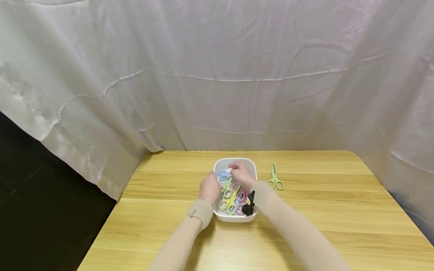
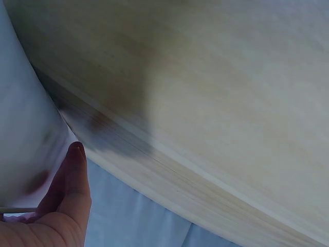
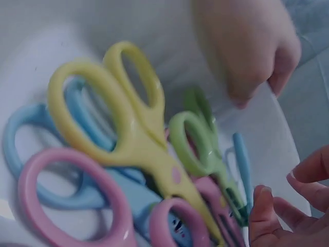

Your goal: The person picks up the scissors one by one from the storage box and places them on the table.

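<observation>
A white plastic bin (image 1: 234, 219) holds several scissors with yellow, green, blue and pink handles. My left hand (image 1: 209, 187) grips the bin's left wall, fingers inside the rim and thumb outside. Reaching into the far part of the bin, my right hand (image 1: 242, 174) has its thumb and fingers apart, with nothing between them in the right wrist view. Yellow scissors (image 3: 146, 149) lie on top of the pile. Pink scissors (image 3: 110, 195), blue scissors (image 3: 31, 116) and green scissors (image 3: 198, 149) lie around them. The blades are mostly hidden beneath other scissors.
A separate pair of green scissors (image 1: 274, 178) lies on the wooden table (image 1: 325, 210) to the right of the bin, blades pointing away. Pale curtains (image 1: 237, 105) hang behind the table and along its sides. A black device (image 1: 249, 205) sits at my right wrist.
</observation>
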### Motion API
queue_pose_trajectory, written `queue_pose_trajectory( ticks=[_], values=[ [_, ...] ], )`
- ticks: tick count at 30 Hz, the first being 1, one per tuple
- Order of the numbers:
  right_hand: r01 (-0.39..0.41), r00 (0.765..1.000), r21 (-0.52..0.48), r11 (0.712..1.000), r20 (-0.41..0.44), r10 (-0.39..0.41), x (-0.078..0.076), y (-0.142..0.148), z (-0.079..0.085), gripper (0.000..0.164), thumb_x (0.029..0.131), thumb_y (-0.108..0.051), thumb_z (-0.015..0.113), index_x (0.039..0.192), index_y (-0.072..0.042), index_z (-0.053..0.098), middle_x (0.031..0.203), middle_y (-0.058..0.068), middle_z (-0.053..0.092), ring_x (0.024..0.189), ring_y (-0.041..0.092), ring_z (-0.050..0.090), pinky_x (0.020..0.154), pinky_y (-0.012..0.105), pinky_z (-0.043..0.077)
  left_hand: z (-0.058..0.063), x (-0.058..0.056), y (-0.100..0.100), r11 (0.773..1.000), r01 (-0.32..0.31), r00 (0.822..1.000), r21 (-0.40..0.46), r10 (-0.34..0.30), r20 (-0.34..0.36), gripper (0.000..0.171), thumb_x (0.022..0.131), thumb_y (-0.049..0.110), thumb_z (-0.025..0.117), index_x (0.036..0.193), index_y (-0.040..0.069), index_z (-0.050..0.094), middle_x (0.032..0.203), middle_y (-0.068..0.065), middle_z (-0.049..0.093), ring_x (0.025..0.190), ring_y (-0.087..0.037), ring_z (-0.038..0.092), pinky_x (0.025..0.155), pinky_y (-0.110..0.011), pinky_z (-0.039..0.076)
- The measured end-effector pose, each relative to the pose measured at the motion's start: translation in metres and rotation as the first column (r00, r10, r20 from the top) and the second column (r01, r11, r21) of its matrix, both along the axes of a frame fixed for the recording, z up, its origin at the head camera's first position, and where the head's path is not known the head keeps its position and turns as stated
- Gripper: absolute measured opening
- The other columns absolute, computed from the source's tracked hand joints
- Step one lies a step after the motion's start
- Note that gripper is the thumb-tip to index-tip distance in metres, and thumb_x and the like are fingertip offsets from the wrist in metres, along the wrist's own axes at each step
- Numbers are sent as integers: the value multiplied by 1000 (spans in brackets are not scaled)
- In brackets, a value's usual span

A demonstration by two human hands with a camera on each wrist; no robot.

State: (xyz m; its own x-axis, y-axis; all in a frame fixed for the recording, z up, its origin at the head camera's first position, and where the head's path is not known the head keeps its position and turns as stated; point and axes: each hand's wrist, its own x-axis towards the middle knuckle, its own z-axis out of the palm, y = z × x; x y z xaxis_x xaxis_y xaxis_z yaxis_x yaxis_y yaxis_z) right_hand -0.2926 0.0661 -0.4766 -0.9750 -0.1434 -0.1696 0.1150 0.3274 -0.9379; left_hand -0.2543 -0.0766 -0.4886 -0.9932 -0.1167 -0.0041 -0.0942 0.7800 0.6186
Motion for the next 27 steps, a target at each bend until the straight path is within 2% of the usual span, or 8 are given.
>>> queue_pose_trajectory(
  ticks=[3, 5, 7, 12, 18, 21, 27],
  values=[
    [-24, 999, 6, 1000, 22, 24, -1, -1, -5, 50, 87, -4, 50, 137, 1, 55, 146, 25, 52, 83, 26, 64, 82, 35, 60, -1, 0, 0, 1000, 3, 1000, -14, -3, -15, 60, 85, 0, 68, 141, -7, 48, 115, -27, 69, 100, -39, 71, 85, -45, 65],
    [-43, 998, 2, 999, 44, 43, -1, -1, -7, 52, 87, -4, 49, 139, 2, 52, 144, 25, 53, 65, 21, 61, 67, 31, 59, -1, 0, 0, 1000, 2, 1000, -24, -3, -23, 59, 84, 0, 68, 140, -7, 49, 114, -27, 69, 99, -40, 72, 85, -45, 65],
    [-55, 996, -4, 998, 64, 55, -1, -2, -9, 53, 88, -5, 48, 141, 2, 50, 141, 25, 56, 55, 17, 57, 59, 28, 57, -2, -1, -1, 1000, 2, 999, -32, -3, -33, 58, 84, 0, 68, 138, -7, 50, 112, -27, 70, 98, -40, 72, 84, -45, 65],
    [-76, 996, 34, 997, 56, 74, -2, -3, -11, 53, 89, -5, 48, 142, 2, 50, 131, 26, 61, 54, 14, 54, 56, 25, 55, -2, -1, -1, 1000, 5, 1000, -26, -6, -28, 58, 84, 0, 69, 138, -7, 50, 112, -27, 69, 98, -39, 72, 84, -45, 65],
    [-118, 992, 113, 987, 47, 113, -3, -3, -13, 53, 91, -6, 50, 144, 1, 49, 136, 25, 59, 59, 16, 58, 57, 26, 56, -2, -1, -1, 1000, 9, 1000, -18, -9, -11, 59, 85, -1, 67, 140, -7, 48, 115, -27, 69, 100, -39, 71, 85, -45, 65],
    [-154, 988, 175, 973, 31, 151, -3, -4, -13, 55, 90, -6, 52, 145, 1, 48, 137, 24, 59, 65, 17, 61, 61, 27, 57, -1, -1, -1, 1000, 11, 1000, -20, -11, -6, 59, 86, 0, 66, 141, -7, 47, 115, -28, 69, 99, -39, 72, 83, -44, 66],
    [-213, 970, 276, 937, -54, 236, -2, -5, -11, 56, 85, -5, 54, 140, 6, 52, 133, 26, 62, 68, 16, 63, 72, 27, 59, 0, 0, -1, 1000, 9, 1000, -12, -9, 0, 60, 86, -1, 64, 143, -7, 46, 115, -28, 69, 97, -38, 72, 79, -43, 66]
  ],
)
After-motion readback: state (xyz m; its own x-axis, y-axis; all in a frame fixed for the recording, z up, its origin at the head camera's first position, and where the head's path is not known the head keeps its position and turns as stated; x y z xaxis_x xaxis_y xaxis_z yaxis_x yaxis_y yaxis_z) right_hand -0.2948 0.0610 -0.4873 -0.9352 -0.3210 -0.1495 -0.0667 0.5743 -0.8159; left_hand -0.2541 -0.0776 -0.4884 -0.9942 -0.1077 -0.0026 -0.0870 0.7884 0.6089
